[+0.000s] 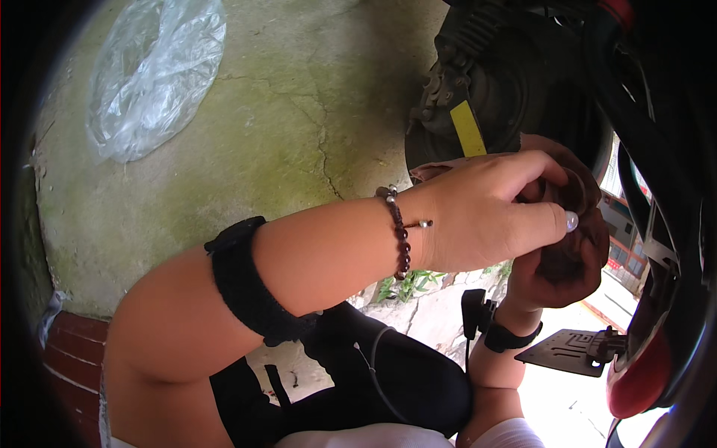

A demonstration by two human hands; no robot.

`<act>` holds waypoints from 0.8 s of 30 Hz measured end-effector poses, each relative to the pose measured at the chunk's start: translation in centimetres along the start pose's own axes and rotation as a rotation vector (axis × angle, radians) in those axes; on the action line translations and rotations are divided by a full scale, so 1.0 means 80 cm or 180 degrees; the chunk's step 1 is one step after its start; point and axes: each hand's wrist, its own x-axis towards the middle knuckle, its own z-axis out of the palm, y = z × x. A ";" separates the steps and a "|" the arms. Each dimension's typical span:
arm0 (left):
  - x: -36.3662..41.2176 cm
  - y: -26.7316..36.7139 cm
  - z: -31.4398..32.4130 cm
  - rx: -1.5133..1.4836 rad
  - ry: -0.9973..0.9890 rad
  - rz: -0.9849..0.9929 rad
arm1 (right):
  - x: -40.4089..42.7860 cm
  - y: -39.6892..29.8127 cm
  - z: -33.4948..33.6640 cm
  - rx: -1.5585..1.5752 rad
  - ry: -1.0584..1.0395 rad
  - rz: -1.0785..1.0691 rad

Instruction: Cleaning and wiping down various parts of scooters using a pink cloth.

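My left hand, with a dark beaded bracelet at its wrist, has thumb and index finger closed on a dark brown piece. Shadow and fingers hide much of that piece, so its kind is unclear. Just below, my right hand curls its fingers around the same dark piece. A black strap is around the right wrist. Both hands are close beside a scooter or motorcycle wheel. A yellow strip shows on the wheel's hub side, above my left hand. Linkage parts and a coil spring lie farther up.
A clear plastic bag lies on the cracked, mossy concrete floor. At right, a metal plate bracket juts out next to a red lamp. A grey cable crosses my black-clad leg. Reddish-brown slats stand at lower left.
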 end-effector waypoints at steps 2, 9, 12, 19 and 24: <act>-0.002 0.004 0.009 0.1402 0.0141 0.0726 | -0.010 0.019 -0.012 0.1644 0.0359 0.1262; -0.001 -0.028 0.005 0.3135 0.1183 0.2144 | 0.010 0.055 -0.022 0.0656 0.1420 0.1803; -0.007 -0.034 0.019 0.3321 0.0863 0.1963 | 0.013 0.065 -0.030 0.0863 0.1375 0.2251; -0.006 -0.043 0.016 0.3250 0.1000 0.1305 | 0.049 0.010 -0.021 -0.1448 -0.0728 -0.0265; -0.012 -0.045 0.009 0.3364 0.0992 0.1177 | 0.061 0.031 -0.008 -0.2703 -0.0738 -0.0357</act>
